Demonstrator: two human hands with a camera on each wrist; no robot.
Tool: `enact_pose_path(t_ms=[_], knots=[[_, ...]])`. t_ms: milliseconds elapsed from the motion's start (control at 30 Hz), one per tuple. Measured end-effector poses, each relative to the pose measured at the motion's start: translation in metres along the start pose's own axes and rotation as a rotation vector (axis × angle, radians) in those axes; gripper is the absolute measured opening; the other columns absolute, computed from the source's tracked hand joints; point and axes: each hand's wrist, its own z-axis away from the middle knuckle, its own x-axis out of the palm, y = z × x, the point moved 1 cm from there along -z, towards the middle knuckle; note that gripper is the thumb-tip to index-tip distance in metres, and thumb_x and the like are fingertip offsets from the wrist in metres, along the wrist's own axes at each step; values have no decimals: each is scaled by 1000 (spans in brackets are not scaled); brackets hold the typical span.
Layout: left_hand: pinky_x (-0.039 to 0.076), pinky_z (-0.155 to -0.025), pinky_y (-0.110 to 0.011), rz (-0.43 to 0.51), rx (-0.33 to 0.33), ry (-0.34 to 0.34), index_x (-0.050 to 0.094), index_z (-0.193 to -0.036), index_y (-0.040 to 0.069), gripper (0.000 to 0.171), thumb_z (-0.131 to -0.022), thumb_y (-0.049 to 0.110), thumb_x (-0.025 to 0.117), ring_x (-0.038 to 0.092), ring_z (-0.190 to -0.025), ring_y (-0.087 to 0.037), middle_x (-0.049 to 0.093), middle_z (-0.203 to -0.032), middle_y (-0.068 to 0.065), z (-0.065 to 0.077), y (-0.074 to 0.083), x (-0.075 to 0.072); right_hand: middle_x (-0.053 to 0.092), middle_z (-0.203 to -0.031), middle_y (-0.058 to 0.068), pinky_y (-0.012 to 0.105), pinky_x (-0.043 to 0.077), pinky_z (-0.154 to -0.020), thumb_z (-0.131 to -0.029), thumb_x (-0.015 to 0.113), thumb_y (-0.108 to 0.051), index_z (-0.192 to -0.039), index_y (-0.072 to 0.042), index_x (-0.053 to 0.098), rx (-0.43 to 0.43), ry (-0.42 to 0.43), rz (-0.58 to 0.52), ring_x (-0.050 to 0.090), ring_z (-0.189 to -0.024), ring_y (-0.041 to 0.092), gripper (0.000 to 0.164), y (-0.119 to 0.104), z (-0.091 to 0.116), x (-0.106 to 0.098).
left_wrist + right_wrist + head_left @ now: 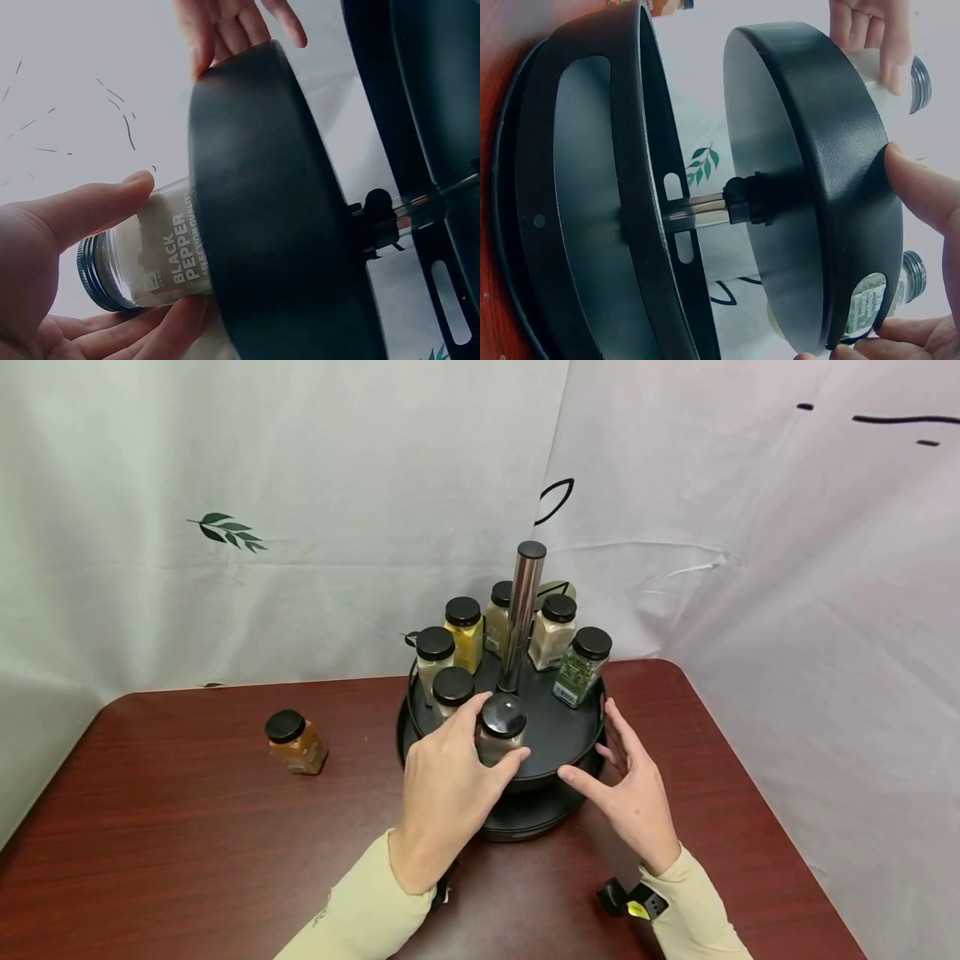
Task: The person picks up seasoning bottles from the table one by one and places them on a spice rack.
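A black two-tier spice rack (551, 739) with a metal centre post (522, 614) stands on the table. My left hand (450, 785) grips a glass jar of black pepper (161, 247) with a black lid, thumb on one side and fingers on the other. That jar stands at the front of the upper tier; its base is hidden behind the rim in the left wrist view. My right hand (637, 806) holds the right front of the upper tier's rim (847, 150), thumb and fingers spread along it. Beside the pepper, another black-lidded jar (453, 687) is partly hidden by my left hand.
More jars line the upper tier: a yellow one (467, 639), pale ones (553, 639) and one of green herbs (577, 672). An orange-brown spice jar (300, 750) sits apart on the left of the red-brown table (187, 827). White cloth (337, 527) hangs behind.
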Motion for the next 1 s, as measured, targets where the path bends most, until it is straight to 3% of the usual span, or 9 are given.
enact_pose_path(t_ms=[400, 767, 1000], knots=[[58, -63, -42, -11, 38, 25, 64, -123, -1, 67, -69, 24, 95, 72, -74, -26, 74, -102, -12, 1, -1, 8, 26, -164, 0, 15, 39, -104, -85, 83, -16, -160, -15, 24, -5, -1, 3, 30, -148, 13, 95, 0, 0, 1], [60, -66, -39, -16, 72, 45, 60, -129, -4, 73, -71, 25, 94, 73, -79, -28, 70, -115, -16, 2, -1, 12, 24, -164, -6, 17, 38, -106, -85, 83, -18, -160, -19, 25, -8, -2, 18, 32, -147, 14, 95, -1, 0, 0], [58, -60, -38, -32, 102, 71, 57, -134, 0, 79, -69, 26, 95, 71, -75, -25, 70, -117, -13, 3, -2, 11, 22, -164, -11, 32, 42, -107, -84, 85, -21, -159, -17, 29, -72, 19, 113, 37, -145, 16, 93, -1, 1, 1]])
